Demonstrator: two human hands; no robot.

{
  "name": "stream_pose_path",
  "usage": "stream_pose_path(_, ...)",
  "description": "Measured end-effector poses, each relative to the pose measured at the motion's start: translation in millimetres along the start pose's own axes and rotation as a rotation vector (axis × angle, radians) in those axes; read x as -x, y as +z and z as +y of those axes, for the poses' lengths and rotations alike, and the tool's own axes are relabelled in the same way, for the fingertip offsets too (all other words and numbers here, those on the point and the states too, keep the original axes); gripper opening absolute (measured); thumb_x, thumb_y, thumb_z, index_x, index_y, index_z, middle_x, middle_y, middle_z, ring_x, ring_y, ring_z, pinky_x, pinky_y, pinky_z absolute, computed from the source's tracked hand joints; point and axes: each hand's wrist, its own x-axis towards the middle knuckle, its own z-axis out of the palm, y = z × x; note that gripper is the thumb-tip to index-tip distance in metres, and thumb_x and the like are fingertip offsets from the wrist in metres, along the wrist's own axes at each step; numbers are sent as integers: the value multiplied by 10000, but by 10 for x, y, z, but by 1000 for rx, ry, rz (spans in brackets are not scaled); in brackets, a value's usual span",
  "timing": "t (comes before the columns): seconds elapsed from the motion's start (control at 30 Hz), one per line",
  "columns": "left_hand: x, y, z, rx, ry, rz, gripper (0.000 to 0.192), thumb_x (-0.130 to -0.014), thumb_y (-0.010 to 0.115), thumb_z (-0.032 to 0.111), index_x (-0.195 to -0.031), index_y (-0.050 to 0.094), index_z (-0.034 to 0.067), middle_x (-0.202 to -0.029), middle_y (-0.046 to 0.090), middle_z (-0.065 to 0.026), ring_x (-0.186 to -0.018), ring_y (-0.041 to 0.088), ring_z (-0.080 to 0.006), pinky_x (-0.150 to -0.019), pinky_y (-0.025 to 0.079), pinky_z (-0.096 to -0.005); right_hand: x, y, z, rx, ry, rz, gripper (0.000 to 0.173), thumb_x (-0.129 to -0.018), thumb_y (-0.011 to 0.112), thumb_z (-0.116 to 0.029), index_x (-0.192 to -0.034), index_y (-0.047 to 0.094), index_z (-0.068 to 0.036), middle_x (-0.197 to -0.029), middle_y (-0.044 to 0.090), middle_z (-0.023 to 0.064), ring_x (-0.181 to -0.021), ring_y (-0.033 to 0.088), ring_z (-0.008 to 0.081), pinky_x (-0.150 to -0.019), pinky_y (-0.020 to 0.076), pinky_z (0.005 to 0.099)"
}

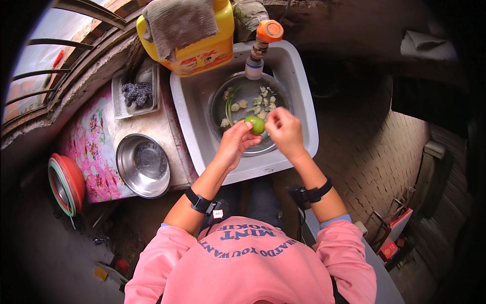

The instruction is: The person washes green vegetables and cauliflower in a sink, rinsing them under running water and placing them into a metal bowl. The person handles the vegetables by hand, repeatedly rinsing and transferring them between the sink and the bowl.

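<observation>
Over the sink, my left hand holds a smooth, round green vegetable between thumb and fingers. My right hand is just to its right, fingers curled and blurred by motion; whether anything is pinched in them is unclear. Below both hands, a round metal basin of water stands inside the light grey sink. Cauliflower florets are in the basin, and a green onion stalk lies along its left side. My hands cover part of the basin's near side.
An orange-handled tap reaches over the basin. Behind the sink's left corner stands a yellow plastic jug draped with a grey cloth. On the left counter are a metal bowl and a plastic tray holding a dark scouring pad.
</observation>
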Motion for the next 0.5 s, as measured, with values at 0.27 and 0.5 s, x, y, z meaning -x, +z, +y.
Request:
stream_pose_path(0.27, -7, -80, -32, 65, -92, 55, 368, -941, 594, 312, -1114, 591, -12, -985, 646, -122, -870, 655, -198, -811, 546, -296, -797, -1324, 876, 55, 208, 397, 113, -876, 592, -46, -978, 638, -61, -801, 582, 0, -626, 537, 80, -525, 503, 235)
stream_pose_path(0.5, 3, -216, -142, 67, -137, 86, 302, -961, 577, 285, -1108, 589, 21, -989, 675, -140, -847, 675, -196, -779, 571, -299, -944, -1763, 1421, -317, 556, 332, 235, -997, 513, -183, -1158, 658, -91, -795, 584, -47, -679, 516, 28, -589, 477, 188)
